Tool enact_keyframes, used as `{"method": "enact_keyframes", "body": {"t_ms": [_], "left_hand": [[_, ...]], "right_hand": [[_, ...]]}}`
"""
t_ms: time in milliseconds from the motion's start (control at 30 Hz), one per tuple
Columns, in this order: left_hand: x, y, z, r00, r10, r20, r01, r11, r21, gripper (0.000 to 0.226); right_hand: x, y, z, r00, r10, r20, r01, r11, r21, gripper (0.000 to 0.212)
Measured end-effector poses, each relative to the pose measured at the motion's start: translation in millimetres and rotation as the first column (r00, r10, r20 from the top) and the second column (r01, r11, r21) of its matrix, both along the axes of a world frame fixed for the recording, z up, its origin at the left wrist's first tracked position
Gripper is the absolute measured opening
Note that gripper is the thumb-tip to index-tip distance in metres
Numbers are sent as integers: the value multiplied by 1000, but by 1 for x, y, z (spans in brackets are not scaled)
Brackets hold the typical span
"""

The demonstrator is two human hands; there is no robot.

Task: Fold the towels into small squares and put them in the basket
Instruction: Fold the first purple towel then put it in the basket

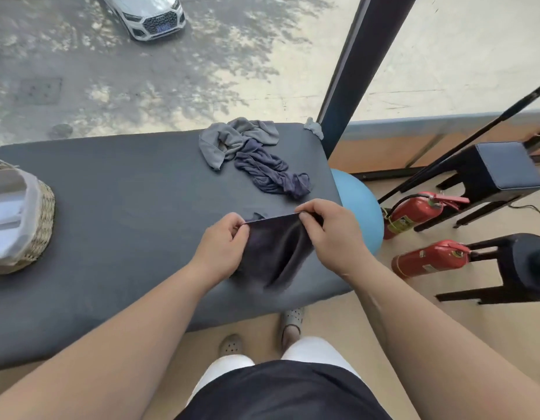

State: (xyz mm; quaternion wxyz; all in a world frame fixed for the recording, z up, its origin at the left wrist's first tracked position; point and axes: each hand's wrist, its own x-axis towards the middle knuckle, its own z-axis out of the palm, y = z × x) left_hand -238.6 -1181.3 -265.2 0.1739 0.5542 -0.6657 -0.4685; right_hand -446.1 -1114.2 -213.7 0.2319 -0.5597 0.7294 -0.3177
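- Head camera is looking down over a person's two bare forearms onto a long dark padded surface (126,192).
- Just below the middle of the view, toward six o'clock, the left hand (225,241) and the right hand (329,234) are each pinching one top corner of a dark towel (274,253). Fingers and thumbs are closing on the cloth and pulling its upper edge into a straight line.
- The rest of that towel is hanging down in soft folds, with its lower part lying on the near edge of the surface.
- At twelve o'clock, a grey towel (232,139) and a navy towel (271,174) are lying crumpled and touching each other, waiting unfolded.
- At nine o'clock, a woven basket (43,219) with a pale lining is sitting on the surface, well apart from the hands.
- Handling, as a judgement: the cloth is looking thin, light and limp, so it is likely sagging wherever it is unsupported. Corners and hems are seeming the best places to hold, with the surface helping to flatten each fold.
- At three to four o'clock, two red fire extinguishers (414,212) are lying on the floor; their yellow labels are showing too blurred to read.
- At eleven o'clock, a white car (147,13) is standing outside the glass; its plate is appearing too small to read.
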Motion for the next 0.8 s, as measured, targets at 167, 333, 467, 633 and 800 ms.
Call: {"method": "enact_keyframes", "body": {"t_ms": [167,333,467,633,800], "left_hand": [[54,31,9,975,-206,81,190,967,171,43],[65,50,22,957,-242,162,237,970,50,38],[50,66,35,965,-184,186,199,978,-67,40],[42,92,23,915,-210,345,199,978,66,47],[44,118,4,851,-354,388,242,920,308,41]], "right_hand": [[20,44,-3,997,-68,-21,69,997,38,12],[-4,70,-5,998,-21,-54,32,979,200,11],[-30,83,0,1000,-6,-20,9,984,178,13],[-63,103,-21,989,130,-68,-106,955,276,14],[-87,119,-54,900,429,-71,-313,752,580,17]]}}
